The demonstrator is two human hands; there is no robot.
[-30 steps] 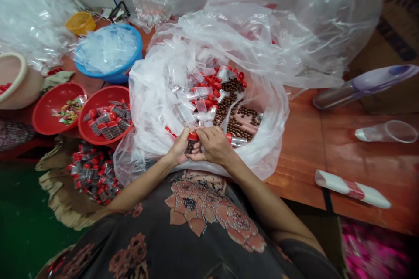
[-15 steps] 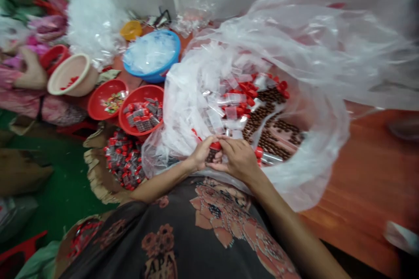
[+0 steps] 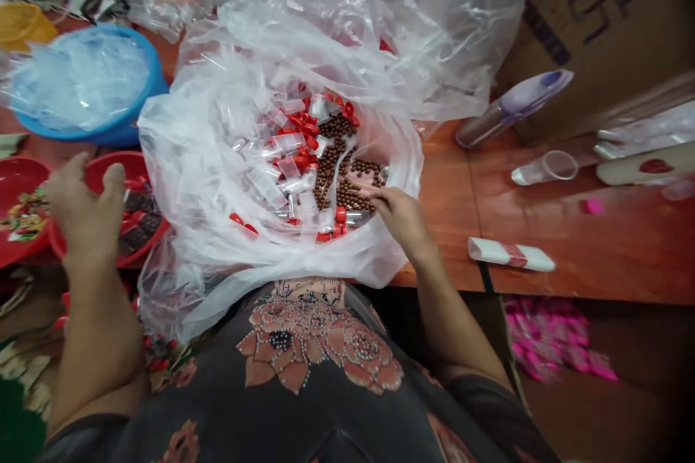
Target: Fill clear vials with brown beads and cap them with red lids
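Observation:
My left hand (image 3: 90,210) is above the red bowl (image 3: 163,235) of small red-capped containers with dark contents (image 3: 142,221). Its fingers are spread, and I see nothing held in them. At the right side of a large white plastic bag (image 3: 217,260), my right hand (image 3: 405,221) has its fingertips together beside the brown balls (image 3: 352,192). Anything pinched there is too small or hidden to make out. Left of the balls, inside the opened bag, lie see-through containers (image 3: 266,188) and red caps (image 3: 309,134) in a heap.
A blue basin (image 3: 155,79) of see-through plastic pieces stands at the back left. Left of my left hand is another red bowl (image 3: 16,249) with colourful packets. On the right are a cup (image 3: 548,166), a white-and-red packet (image 3: 513,253) and a cardboard box (image 3: 608,51).
My hands were together on a red-capped container. They have parted: the left moved out over the red bowl, the right toward the brown balls. The view has swung right.

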